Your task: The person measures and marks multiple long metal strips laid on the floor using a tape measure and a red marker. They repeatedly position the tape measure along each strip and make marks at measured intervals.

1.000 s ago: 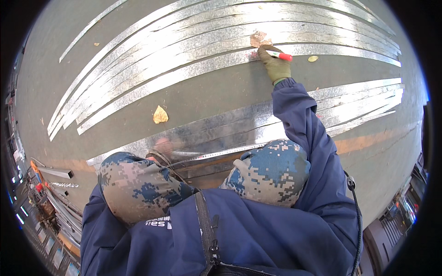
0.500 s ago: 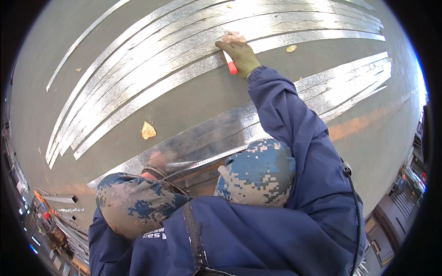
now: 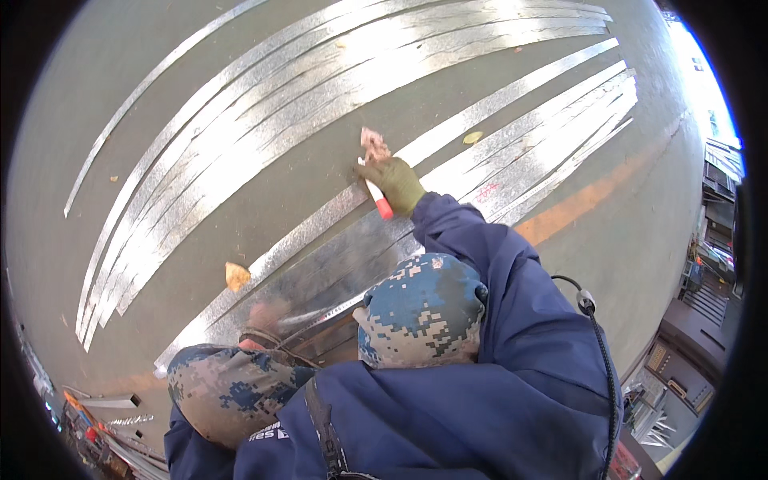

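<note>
My right hand (image 3: 392,186), in an olive green glove, reaches forward over a shiny metal strip (image 3: 312,227). Its fingers are closed round a white marker with a red end (image 3: 380,202). A crumpled pinkish rag (image 3: 374,142) sticks out past the fingertips. The held strip lies slantwise between two groups of strips, its near left part close to the nearer metal sheet (image 3: 312,276). Along that sheet by my knees runs a pale tape measure blade (image 3: 340,310). My left hand is out of sight; a small reddish patch in front of my left knee is unclear.
Several long metal strips (image 3: 240,120) lie side by side at the far side, and more (image 3: 560,120) at the right. A dry leaf (image 3: 237,276) and a yellowish one (image 3: 473,138) rest nearby. Orange floor line (image 3: 592,200); tools and metal stock (image 3: 104,432) lower left.
My right hand has drawn back toward me with the marker and rag. One metal strip has come away from the far group and now lies nearer the close sheet. The view has also shifted.
</note>
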Available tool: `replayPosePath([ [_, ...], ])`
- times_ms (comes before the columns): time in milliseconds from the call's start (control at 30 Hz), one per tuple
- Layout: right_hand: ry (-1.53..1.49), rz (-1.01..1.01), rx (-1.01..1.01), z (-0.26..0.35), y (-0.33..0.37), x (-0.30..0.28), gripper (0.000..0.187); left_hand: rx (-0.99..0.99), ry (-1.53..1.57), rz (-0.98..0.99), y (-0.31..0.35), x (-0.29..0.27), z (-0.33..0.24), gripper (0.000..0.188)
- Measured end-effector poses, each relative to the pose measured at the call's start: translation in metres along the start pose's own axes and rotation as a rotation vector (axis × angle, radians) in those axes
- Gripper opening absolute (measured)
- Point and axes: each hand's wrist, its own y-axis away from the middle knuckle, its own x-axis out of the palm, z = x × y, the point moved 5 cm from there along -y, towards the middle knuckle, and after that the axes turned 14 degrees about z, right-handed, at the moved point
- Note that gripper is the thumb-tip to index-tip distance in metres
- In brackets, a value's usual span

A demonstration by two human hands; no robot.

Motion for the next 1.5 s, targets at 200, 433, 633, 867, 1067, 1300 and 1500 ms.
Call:
replayPosePath([
  [200,-0.015,-0.226,-0.031,-0.005,0.015,-0.019,0.065,0.284,-0.732,-0.030,0.011,0.001,-0.022,0.042],
  [433,0.218,-0.090,0.203,-0.049,0.024,-0.030,0.079,0.238,-0.762,-0.054,0.014,0.005,-0.025,0.050],
  [633,0.121,-0.029,0.238,-0.047,0.010,-0.029,0.080,0.277,-0.811,-0.015,0.018,-0.004,-0.029,0.046],
  [867,0.036,-0.106,0.260,-0.061,0.032,-0.013,0.077,0.444,-0.750,-0.082,0.043,-0.020,-0.089,0.034],
  [1067,-0.139,-0.348,0.206,-0.049,0.064,-0.033,0.080,0.078,-0.178,0.286,0.101,-0.046,-0.092,0.030],
  [1300,-0.985,-0.619,0.279,-0.021,0.110,-0.043,0.049,-0.066,-0.100,0.515,0.127,-0.108,-0.159,0.030],
  [1500,-0.850,-0.922,0.441,-0.034,0.161,-0.036,0.051,-0.020,-0.025,0.489,0.120,-0.133,-0.210,0.027],
])
